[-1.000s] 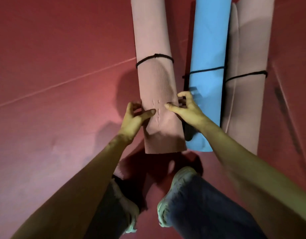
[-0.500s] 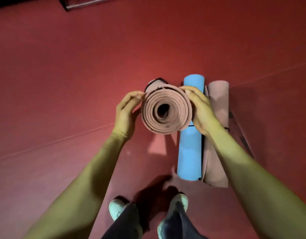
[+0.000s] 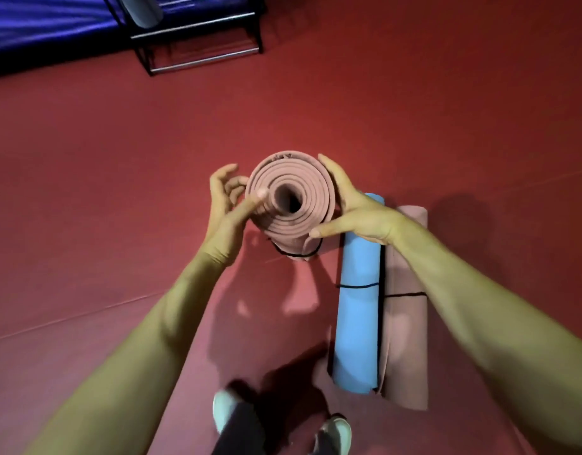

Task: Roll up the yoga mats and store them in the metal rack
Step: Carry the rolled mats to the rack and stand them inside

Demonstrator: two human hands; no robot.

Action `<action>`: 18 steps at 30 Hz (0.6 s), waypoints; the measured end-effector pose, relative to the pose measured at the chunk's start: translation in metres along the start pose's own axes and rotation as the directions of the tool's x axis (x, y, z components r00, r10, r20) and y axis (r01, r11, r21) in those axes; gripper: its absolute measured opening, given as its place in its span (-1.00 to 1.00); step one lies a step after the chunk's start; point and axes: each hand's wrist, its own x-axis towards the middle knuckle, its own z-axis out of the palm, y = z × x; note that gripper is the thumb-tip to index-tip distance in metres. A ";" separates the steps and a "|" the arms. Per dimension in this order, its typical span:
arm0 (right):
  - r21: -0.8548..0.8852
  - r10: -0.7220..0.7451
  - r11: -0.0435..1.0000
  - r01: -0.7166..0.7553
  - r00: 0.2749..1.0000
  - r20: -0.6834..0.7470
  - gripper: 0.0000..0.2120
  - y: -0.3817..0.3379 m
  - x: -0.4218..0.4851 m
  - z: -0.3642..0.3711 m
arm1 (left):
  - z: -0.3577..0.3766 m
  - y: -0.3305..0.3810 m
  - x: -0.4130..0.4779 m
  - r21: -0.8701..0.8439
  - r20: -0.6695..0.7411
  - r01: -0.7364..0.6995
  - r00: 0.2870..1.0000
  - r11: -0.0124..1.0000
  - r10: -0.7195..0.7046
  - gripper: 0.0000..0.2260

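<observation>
Red floor (image 3: 118, 159) fills the view, and the metal rack (image 3: 197, 37) stands well apart at the far upper left, so the carry looks like the risky stretch. Two tied rolls, the blue mat (image 3: 358, 323) and a pink mat (image 3: 409, 339), lie touching side by side near the person's shoes (image 3: 335, 431), where a step could catch them. The rolled pink mat (image 3: 292, 198) stands end-on to the camera between both hands; whether its lower end clears the floor is hidden. The right hand (image 3: 355, 211) wraps its side, thumb and fingers curled round it. The left hand (image 3: 224, 205), blurred, lays its thumb across the spiral end with its fingers curled at the rim. Only one black tie (image 3: 296, 254) shows, lower down the roll, so I judge the near layers may telescope or loosen if either grip slackens.
</observation>
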 end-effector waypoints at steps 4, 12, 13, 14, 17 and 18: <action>-0.315 -0.090 0.947 0.057 0.992 -0.092 0.18 -0.008 0.030 -0.025 | -0.012 0.019 0.038 -0.026 0.140 0.114 0.984 0.993 -0.110 -0.32; -0.522 0.073 0.828 -0.203 0.963 -0.258 0.14 -0.054 0.074 -0.067 | -0.023 0.037 0.107 0.639 0.386 -0.217 0.920 0.738 -0.063 0.15; -0.487 0.072 0.847 -0.215 0.953 -0.295 0.16 -0.057 0.080 -0.067 | -0.021 0.039 0.114 0.650 0.358 -0.219 0.933 0.728 -0.039 0.15; -0.436 0.071 0.873 -0.221 0.940 -0.334 0.18 -0.060 0.086 -0.066 | -0.021 0.039 0.122 0.644 0.324 -0.202 0.946 0.738 -0.024 0.14; -0.270 0.113 0.940 -0.207 0.938 -0.326 0.05 -0.067 0.102 -0.064 | -0.018 0.039 0.144 0.570 0.216 -0.100 0.976 0.815 -0.031 0.05; -0.229 0.121 0.954 -0.194 0.948 -0.295 -0.03 -0.068 0.106 -0.065 | -0.019 0.040 0.150 0.545 0.191 -0.070 0.981 0.836 -0.043 0.01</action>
